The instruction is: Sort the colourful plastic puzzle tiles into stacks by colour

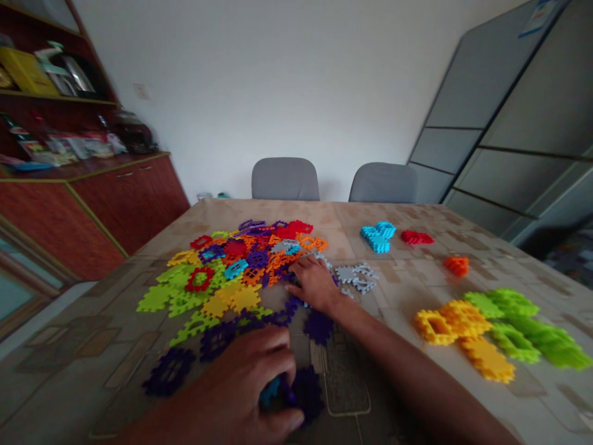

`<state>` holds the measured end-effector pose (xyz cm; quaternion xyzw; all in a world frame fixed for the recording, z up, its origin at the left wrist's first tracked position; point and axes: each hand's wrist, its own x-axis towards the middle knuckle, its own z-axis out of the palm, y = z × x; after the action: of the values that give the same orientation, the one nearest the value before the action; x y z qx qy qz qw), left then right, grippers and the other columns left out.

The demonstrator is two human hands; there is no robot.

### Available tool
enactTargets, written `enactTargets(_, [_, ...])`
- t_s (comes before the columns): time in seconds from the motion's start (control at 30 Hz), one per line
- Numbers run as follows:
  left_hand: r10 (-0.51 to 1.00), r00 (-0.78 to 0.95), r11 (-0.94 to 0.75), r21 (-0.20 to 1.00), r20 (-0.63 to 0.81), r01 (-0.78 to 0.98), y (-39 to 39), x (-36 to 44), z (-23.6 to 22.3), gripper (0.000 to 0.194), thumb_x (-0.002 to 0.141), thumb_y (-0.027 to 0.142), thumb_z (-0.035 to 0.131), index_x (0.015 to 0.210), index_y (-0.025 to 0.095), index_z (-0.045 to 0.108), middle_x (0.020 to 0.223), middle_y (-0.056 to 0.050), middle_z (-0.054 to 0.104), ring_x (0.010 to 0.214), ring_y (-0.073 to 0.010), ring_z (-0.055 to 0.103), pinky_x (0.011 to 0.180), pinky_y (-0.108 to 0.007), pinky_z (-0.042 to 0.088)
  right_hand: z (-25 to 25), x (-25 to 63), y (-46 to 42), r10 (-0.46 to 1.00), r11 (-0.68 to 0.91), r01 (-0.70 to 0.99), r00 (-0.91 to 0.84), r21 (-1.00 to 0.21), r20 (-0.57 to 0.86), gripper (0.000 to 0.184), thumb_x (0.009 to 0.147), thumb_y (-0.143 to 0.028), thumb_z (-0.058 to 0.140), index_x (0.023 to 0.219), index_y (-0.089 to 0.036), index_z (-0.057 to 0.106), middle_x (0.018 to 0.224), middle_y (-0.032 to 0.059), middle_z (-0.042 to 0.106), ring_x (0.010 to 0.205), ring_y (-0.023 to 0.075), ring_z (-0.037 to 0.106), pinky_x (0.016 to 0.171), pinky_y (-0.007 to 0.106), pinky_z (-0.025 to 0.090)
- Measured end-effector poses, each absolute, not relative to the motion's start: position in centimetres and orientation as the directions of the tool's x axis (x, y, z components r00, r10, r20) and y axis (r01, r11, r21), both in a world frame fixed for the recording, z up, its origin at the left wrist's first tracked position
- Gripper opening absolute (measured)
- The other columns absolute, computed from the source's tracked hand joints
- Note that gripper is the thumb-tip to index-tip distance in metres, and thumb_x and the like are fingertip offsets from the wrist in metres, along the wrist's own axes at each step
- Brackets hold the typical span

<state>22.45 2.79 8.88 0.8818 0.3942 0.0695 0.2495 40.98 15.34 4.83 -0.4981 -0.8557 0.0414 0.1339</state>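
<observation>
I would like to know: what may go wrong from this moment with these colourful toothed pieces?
The right hand is at the mixed pile, where pieces overlap, so picking one could drag others along. The grey pieces lie close beside that pile and might get mixed into it. The left hand seems to hold a blue piece, which could slip from its grasp.

Can see only part of the blue piece (270, 392) within the left hand (248, 377), over the near side of the table (336, 213); possibly joined to the purple piece (289, 395), too blurred to settle. Cannot tell any contact beneath the right hand (314, 283) on the table. Lose both forearms (407, 364) at the bottom edge. Cannot read the label (537, 17) right of the table, nor see the lower parts of the chairs (285, 180) behind the table.
</observation>
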Motion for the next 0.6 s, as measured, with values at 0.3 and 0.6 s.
enactTargets(0.3, [0.686, 0.714, -0.645, 0.336, -0.144, 0.687, 4.5, 25.1, 7.3, 0.032, 0.079, 0.042, 0.083, 0.098, 0.022, 0.068, 0.102, -0.004, 0.071, 0.095, -0.0291, 0.069, 0.086, -0.041, 0.055, 4.3, 40.9, 16.0, 0.856, 0.516, 0.753, -0.431, -0.408, 0.286, 0.021, 0.085, -0.013, 0.073, 0.105, -0.02, 0.07, 0.114, 0.0083, 0.071, 0.112, 0.0247, 0.062, 0.101, 0.039, 0.045])
enactTargets(0.6, [0.675, 0.734, -0.671, 0.348, -0.078, 0.655, 1.3, 24.0, 6.7, 0.083, 0.073, 0.05, 0.086, 0.144, 0.025, 0.051, 0.14, -0.013, 0.061, 0.123, -0.0371, 0.06, 0.102, -0.05, 0.052, 5.4, 47.5, 9.4, 0.852, 0.522, 0.59, -0.39, -0.616, 0.349, 0.051, 0.075, -0.009, 0.078, 0.123, -0.019, 0.063, 0.114, 0.007, 0.071, 0.1, 0.0212, 0.068, 0.088, 0.034, 0.055])
